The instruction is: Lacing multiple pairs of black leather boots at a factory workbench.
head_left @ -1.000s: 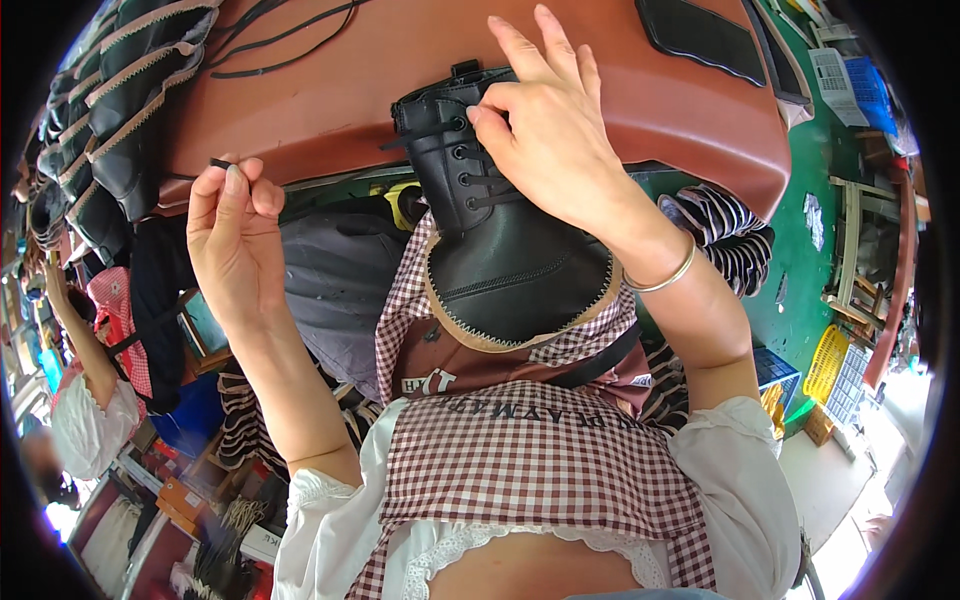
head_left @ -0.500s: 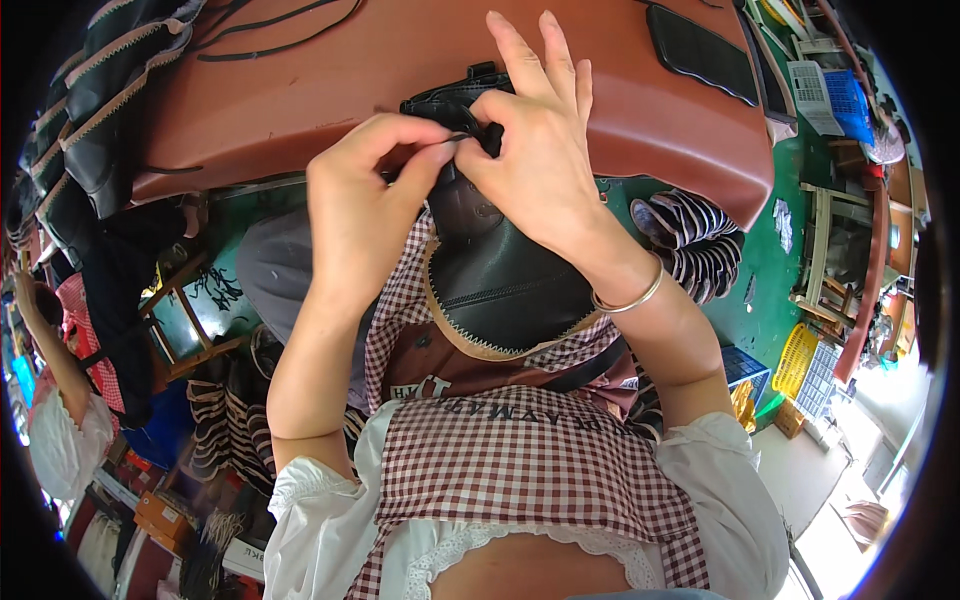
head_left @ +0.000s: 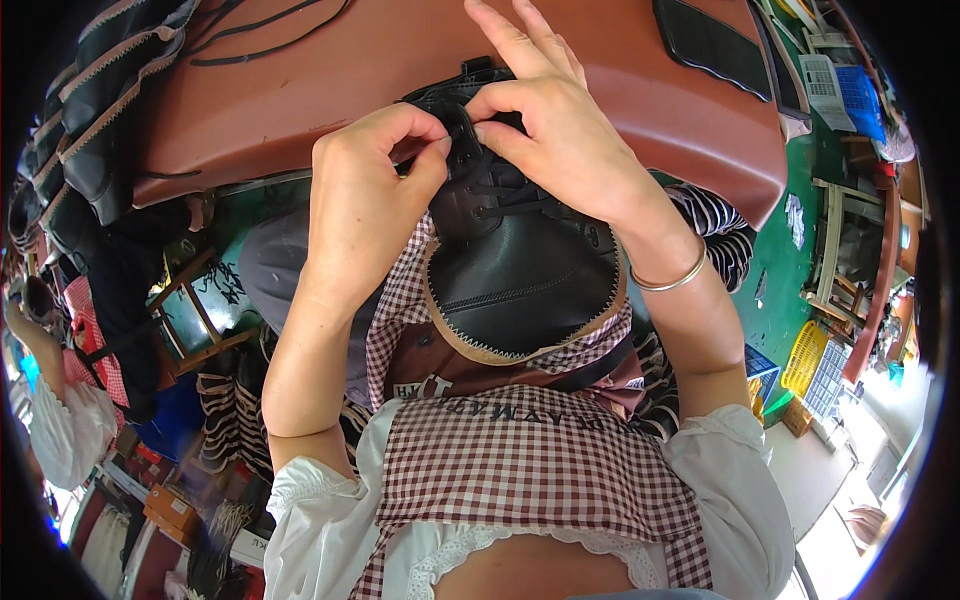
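A black leather shoe upper (head_left: 525, 285) with a zigzag-stitched tan edge lies over my lap, its toe toward me. A dark shoelace (head_left: 515, 205) crosses its front through the lower eyelets. My left hand (head_left: 375, 170) pinches the eyelet flap between thumb and forefinger, beside an open eyelet. My right hand (head_left: 550, 130) has thumb and forefinger closed at the same spot, apparently on the lace, while its other fingers stretch upward. The fingertips partly hide the lace end. The upper's far end rests against the brown padded table edge.
The brown table (head_left: 300, 90) holds loose black laces (head_left: 270, 55) and a black phone (head_left: 712, 48) at the far right. Black shoe uppers (head_left: 100, 150) are piled at the left. More uppers (head_left: 715, 235) stand beyond my right forearm. Another person's arm (head_left: 40, 350) shows at the far left.
My hands have come slightly apart, and the right forearm has shifted right. The dark lace end that showed between my fingertips is less visible; the crossed lacing and eyelets now show more.
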`<action>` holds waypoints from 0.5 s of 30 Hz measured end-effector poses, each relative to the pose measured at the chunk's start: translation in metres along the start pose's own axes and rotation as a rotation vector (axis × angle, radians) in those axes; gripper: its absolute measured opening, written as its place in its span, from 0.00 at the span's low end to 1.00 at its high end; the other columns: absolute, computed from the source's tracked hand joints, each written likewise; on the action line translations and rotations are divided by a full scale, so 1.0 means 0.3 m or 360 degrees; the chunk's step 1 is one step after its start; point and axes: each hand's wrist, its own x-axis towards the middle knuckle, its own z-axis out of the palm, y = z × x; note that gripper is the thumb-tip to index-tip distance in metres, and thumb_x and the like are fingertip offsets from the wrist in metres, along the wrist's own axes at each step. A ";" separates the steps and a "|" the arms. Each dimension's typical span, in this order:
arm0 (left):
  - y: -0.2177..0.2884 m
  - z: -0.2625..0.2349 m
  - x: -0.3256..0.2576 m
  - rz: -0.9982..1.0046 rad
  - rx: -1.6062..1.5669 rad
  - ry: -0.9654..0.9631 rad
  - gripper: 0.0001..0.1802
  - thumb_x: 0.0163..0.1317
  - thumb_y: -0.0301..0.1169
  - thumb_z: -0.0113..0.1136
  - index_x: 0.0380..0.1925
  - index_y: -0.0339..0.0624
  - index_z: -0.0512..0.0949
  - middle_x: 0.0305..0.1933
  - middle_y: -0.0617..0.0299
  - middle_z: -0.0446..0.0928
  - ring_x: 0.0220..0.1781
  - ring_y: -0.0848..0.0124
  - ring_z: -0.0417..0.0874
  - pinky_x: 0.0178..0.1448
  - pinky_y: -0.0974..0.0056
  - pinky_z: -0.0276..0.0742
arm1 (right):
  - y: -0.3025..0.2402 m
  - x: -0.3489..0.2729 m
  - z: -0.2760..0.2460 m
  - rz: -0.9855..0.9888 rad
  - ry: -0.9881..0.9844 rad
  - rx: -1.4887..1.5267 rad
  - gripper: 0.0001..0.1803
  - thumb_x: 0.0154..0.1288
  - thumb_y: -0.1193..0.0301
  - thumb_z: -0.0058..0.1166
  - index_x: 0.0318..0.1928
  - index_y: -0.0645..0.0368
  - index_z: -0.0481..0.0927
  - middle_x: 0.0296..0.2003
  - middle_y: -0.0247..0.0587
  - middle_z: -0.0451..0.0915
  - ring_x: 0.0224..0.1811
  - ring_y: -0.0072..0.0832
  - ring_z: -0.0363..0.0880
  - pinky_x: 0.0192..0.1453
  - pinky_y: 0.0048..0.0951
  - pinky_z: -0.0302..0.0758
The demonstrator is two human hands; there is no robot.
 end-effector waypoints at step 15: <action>-0.003 -0.010 0.020 0.0065 0.0220 -0.0210 0.09 0.56 0.17 0.58 0.38 0.34 0.77 0.30 0.65 0.78 0.33 0.80 0.79 0.40 0.73 0.74 | 0.051 -0.178 -0.264 0.0374 0.0454 0.1504 0.10 0.53 0.73 0.52 0.32 0.69 0.79 0.65 0.61 0.63 0.75 0.49 0.48 0.75 0.52 0.41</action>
